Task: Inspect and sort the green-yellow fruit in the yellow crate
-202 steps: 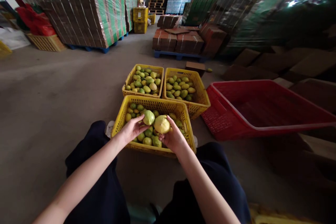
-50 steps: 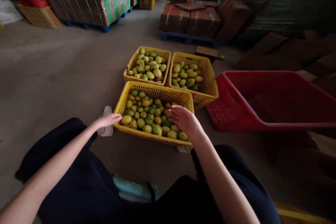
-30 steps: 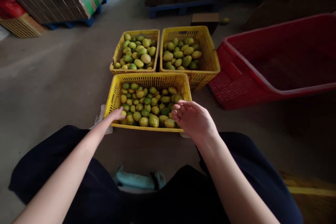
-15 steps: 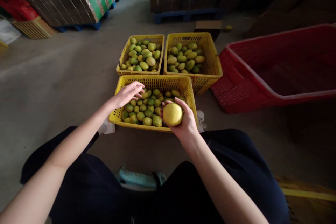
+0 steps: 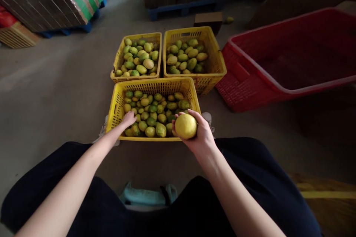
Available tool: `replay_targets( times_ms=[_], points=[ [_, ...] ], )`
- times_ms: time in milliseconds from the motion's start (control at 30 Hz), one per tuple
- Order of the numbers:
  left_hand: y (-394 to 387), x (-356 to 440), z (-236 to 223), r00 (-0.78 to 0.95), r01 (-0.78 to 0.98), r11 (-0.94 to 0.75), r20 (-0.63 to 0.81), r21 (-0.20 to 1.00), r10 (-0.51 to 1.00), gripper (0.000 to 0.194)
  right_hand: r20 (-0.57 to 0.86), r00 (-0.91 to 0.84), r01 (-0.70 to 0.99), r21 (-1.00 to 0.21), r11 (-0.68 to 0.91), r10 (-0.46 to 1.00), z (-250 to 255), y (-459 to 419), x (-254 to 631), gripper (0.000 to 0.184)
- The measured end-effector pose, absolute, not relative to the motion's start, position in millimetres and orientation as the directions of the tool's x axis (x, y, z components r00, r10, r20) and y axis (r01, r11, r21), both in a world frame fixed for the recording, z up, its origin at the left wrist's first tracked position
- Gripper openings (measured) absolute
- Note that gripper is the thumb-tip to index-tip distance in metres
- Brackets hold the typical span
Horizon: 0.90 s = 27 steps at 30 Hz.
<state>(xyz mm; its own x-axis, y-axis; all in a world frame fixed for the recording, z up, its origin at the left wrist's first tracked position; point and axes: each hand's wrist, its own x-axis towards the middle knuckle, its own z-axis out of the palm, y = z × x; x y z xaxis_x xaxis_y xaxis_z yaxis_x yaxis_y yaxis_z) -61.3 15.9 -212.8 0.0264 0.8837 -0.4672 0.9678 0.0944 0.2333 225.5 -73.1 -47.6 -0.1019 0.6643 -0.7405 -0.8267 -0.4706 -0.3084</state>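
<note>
Yellow fruit [image 5: 186, 126] fills the right hand [image 5: 202, 137]; whether the left hand [image 5: 128, 119] grips anything is unclear.

Two crates [image 5: 213, 57] stand behind the near crate [image 5: 158, 87].

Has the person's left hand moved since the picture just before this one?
Yes: against the front yellow crate, the left hand has moved from the far side toward the near side, now down at the fruit.

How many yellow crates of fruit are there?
3: the near crate, and beyond it, side by side, the left crate and the right crate. More may be hidden or cut off.
</note>
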Motion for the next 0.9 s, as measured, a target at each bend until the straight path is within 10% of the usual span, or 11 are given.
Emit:
replay_targets(
  times_ms=[633,767,900],
  points=[
    [82,22,-216,0.23,0.901,0.018,-0.514,0.433,0.826,0.049,-0.725,-0.095,-0.831,-0.319,-0.455,0.682,-32,-72,235,0.012],
    [55,3,-145,0.366,0.483,0.327,-0.527,0.812,0.767,0.056,-0.731,-0.08,-0.823,-0.335,-0.458,0.678,-23,-71,225,0.011],
    [7,-10,-59,0.432,-0.079,0.538,-0.458,0.839,0.777,0.052,-0.744,-0.057,-0.812,-0.354,-0.465,0.666,-21,-68,209,0.011]
  ],
)
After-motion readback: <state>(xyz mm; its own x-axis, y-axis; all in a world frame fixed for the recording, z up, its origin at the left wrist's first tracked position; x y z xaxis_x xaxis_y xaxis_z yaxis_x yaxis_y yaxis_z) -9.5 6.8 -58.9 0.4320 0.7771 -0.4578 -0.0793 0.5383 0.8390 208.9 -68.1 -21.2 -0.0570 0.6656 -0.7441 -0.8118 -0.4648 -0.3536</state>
